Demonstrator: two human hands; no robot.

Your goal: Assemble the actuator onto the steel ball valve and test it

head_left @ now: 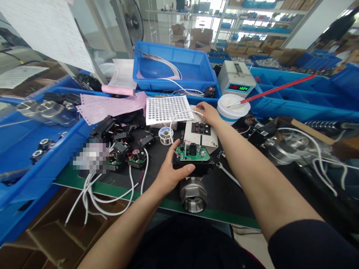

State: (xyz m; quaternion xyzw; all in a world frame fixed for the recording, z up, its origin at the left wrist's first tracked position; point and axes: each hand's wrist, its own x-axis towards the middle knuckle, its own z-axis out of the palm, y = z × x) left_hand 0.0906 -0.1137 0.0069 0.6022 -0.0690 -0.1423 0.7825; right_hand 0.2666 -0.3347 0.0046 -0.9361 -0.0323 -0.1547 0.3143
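Note:
My left hand [172,170] is wrapped round the left side of a black actuator housing, its thumb across the front. A green circuit board [193,152] lies exposed in the top of this housing. Below it is a steel threaded valve body [193,194], its round opening facing me. A white cable [170,127] rises from behind the board and arcs right to my right hand [206,112], whose fingers are closed round its end. That hand is at the back of a pale control box [202,136] with black switches; its fingertips are partly hidden.
A solder spool [166,135] and a wrench [228,173] lie nearby. Several cabled actuator units [137,158] crowd the left. A white tub [233,108] with a red-handled brush, a power supply [237,80] and a blue bin [174,84] stand behind. Metal valve parts [286,147] lie right.

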